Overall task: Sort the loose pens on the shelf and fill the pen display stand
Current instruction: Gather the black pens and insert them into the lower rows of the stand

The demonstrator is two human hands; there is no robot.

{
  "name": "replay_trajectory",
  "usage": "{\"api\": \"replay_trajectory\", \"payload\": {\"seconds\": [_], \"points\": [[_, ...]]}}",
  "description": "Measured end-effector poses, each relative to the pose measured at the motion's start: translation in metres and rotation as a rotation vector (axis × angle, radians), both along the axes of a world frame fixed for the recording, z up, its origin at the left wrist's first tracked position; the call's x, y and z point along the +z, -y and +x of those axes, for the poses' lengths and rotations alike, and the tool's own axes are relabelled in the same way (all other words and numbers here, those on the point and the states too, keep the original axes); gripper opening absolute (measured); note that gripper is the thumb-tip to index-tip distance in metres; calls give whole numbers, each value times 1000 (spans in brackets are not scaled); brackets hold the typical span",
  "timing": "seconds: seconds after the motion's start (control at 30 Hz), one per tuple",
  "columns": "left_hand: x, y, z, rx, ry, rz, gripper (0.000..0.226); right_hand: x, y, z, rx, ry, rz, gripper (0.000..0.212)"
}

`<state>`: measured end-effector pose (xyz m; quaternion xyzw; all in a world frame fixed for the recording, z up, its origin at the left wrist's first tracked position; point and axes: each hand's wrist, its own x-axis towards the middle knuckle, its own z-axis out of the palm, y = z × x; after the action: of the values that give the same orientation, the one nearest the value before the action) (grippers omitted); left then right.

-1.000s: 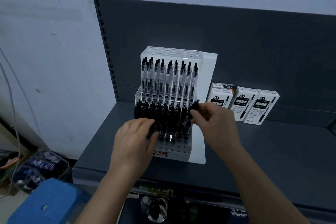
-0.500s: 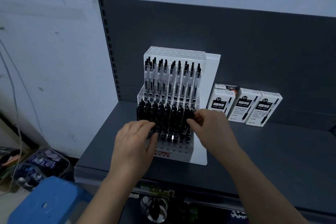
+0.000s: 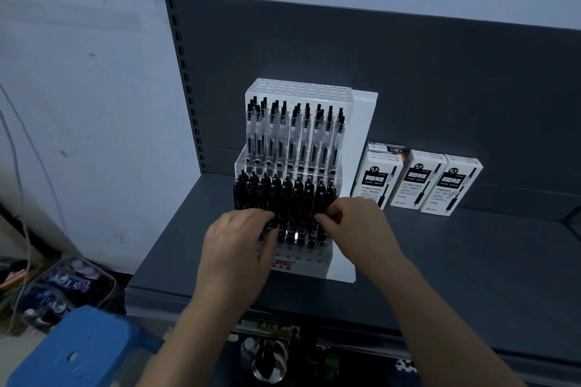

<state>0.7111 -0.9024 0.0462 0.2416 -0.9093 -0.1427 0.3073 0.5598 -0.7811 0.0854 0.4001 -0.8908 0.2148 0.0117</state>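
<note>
A white stepped pen display stand (image 3: 361,122) sits on the dark grey shelf (image 3: 471,261). Its upper tier holds clear pens with black caps (image 3: 295,132). The lower tier is packed with black pens (image 3: 283,195). My left hand (image 3: 239,248) rests on the stand's front left, fingers lying over the black pens. My right hand (image 3: 355,223) pinches a black pen at the right end of the lower tier, low in its row. The pen's lower part is hidden by my fingers.
Three white pen boxes (image 3: 418,181) lean on the shelf's back panel right of the stand, a further box behind them. A blue stool (image 3: 78,352) and a clear bin of clutter (image 3: 63,289) are down left. Items hang below the shelf edge.
My right hand has lowered the black pen from above the row down into the right end of the lower tier. My left hand stayed on the stand's front.
</note>
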Motion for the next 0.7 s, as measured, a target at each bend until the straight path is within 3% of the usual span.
{"api": "replay_trajectory", "payload": {"seconds": [0.2,0.7], "points": [[2,-13,-13,-101,-38,-50,39,-18,-37,4,-62,-53,-164,24],[10,-188,-133,-447,-46,-45,39,-22,-254,-50,-428,-64,-36,50]]}}
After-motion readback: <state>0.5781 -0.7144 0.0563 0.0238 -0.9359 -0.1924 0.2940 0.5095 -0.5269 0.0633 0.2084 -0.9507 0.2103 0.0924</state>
